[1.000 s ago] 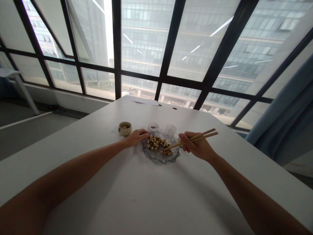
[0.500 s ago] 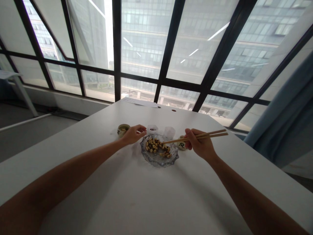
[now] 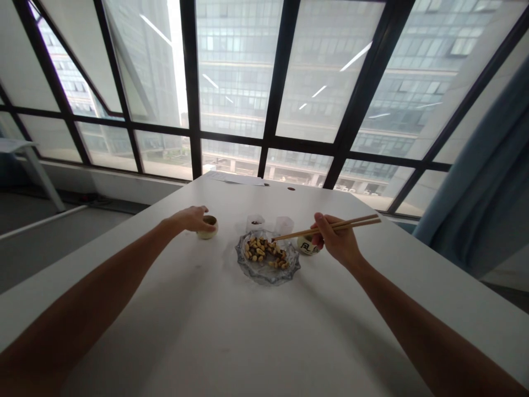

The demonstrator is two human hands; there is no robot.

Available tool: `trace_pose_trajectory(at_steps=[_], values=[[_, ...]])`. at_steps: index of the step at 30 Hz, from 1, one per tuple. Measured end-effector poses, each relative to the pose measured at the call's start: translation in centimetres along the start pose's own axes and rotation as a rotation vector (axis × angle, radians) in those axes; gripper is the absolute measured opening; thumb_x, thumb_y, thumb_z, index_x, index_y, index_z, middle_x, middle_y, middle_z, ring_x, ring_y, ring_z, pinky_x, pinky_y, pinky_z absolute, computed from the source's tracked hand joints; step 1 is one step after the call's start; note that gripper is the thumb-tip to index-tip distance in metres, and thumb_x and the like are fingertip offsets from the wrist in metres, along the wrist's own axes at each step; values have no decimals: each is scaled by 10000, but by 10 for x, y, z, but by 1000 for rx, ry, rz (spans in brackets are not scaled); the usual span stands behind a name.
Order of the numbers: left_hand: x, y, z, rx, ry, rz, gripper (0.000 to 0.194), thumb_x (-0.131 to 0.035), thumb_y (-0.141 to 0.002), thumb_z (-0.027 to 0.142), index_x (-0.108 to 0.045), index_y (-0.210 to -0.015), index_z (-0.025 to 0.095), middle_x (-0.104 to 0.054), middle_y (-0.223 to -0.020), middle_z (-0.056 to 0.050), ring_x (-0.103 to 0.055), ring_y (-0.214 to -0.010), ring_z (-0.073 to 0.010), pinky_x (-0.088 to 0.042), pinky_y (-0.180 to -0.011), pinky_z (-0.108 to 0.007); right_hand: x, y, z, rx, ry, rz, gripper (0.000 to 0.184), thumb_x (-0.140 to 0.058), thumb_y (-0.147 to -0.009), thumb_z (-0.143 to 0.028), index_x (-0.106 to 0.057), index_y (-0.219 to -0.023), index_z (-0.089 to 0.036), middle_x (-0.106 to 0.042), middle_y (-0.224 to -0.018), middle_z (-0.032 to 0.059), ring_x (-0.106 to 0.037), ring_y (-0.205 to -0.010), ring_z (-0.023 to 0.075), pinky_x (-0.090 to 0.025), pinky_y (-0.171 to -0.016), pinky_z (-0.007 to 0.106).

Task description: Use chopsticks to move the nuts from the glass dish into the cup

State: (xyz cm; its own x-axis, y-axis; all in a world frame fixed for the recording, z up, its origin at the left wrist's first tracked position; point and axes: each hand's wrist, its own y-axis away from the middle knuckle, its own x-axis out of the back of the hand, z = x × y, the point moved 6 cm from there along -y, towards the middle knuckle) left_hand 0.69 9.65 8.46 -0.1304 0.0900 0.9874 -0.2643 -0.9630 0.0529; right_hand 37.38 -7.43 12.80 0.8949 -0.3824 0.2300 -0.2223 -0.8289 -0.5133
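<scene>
My left hand (image 3: pixel 190 219) is at a small round cup (image 3: pixel 206 234) on the left, its thumb across the cup's near side and its fingers by the far rim. My right hand (image 3: pixel 339 240) holds a pair of wooden chopsticks (image 3: pixel 351 223), their tips together over the nuts. A scalloped clear glass dish (image 3: pixel 268 277) sits between the hands, holding a heap of shelled nuts (image 3: pixel 257 251). Partly behind my right hand stands a second round cup (image 3: pixel 306 246) with dark written characters.
Two small translucent containers stand just beyond the dish; the left container (image 3: pixel 255 221) has something dark in it. Paper sheets (image 3: pixel 235 178) lie at the table's far end. Large windows (image 3: pixel 235 71) rise behind the white table (image 3: pixel 231 342), and a blue curtain (image 3: pixel 475 193) hangs at right.
My left hand has moved left, from beside the dish to the left cup. My right hand and the chopsticks stay almost in place. The camera view has shifted slightly.
</scene>
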Motion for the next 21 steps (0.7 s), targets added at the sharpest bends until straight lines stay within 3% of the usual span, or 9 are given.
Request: trace_pose_trajectory(at_steps=[4,8,10,12,14,16,19,21], values=[[0,-8,0,-46,3,55,892,-759,-540,677,-686,-1255,149,-709,-1209,-190,-664,-1067,-365,-510,-844,-364,7,-3,-5,34,12,45,641,-654,-758,-809,-648,-625,-182,-589,-415,30,-502,-323,129,-395,-307,227],[-1,-14,-7,-55,30,108,638,-721,-589,719,-771,-895,162,-749,-902,-160,-690,-872,-330,-516,-795,-375,21,-9,-8,68,49,122,652,-628,-774,-816,-637,-622,-182,-590,-424,33,-507,-331,125,-388,-315,225],[1,-20,-6,-75,39,118,650,-698,-597,776,-760,-806,163,-740,-806,-154,-689,-877,-336,-515,-833,-387,29,-12,-7,79,52,167,655,-617,-780,-819,-631,-626,-182,-595,-433,34,-504,-332,120,-379,-317,221],[7,-30,9,-88,17,136,750,-700,-565,824,-764,-890,150,-755,-892,-177,-677,-996,-370,-503,-908,-409,37,-16,-5,87,55,207,649,-608,-795,-809,-629,-635,-181,-600,-442,34,-504,-335,118,-379,-323,220],[12,-43,43,-111,-19,146,917,-703,-553,840,-727,-1127,125,-720,-1174,-224,-624,-1160,-409,-472,-990,-445,44,-19,-1,97,72,245,631,-599,-824,-784,-630,-643,-180,-603,-449,32,-507,-341,118,-385,-332,220],[9,-55,94,-213,-23,123,1007,-640,-657,835,-607,-1346,102,-590,-1409,-255,-554,-1286,-420,-436,-1049,-469,50,-21,3,108,89,279,616,-589,-846,-762,-629,-647,-180,-603,-451,32,-507,-344,118,-389,-338,222],[-8,-65,178,-452,60,113,1002,-626,-739,782,-466,-1481,126,-472,-1539,-232,-473,-1395,-381,-379,-1122,-429,56,-23,8,104,95,304,614,-584,-840,-767,-621,-644,-187,-601,-446,32,-501,-336,121,-382,-334,229],[-23,-71,217,-512,99,104,969,-661,-758,719,-427,-1502,144,-476,-1537,-231,-485,-1385,-391,-377,-1121,-454,58,-24,9,101,97,304,620,-584,-826,-783,-611,-634,-193,-599,-442,32,-503,-335,124,-378,-332,232]])
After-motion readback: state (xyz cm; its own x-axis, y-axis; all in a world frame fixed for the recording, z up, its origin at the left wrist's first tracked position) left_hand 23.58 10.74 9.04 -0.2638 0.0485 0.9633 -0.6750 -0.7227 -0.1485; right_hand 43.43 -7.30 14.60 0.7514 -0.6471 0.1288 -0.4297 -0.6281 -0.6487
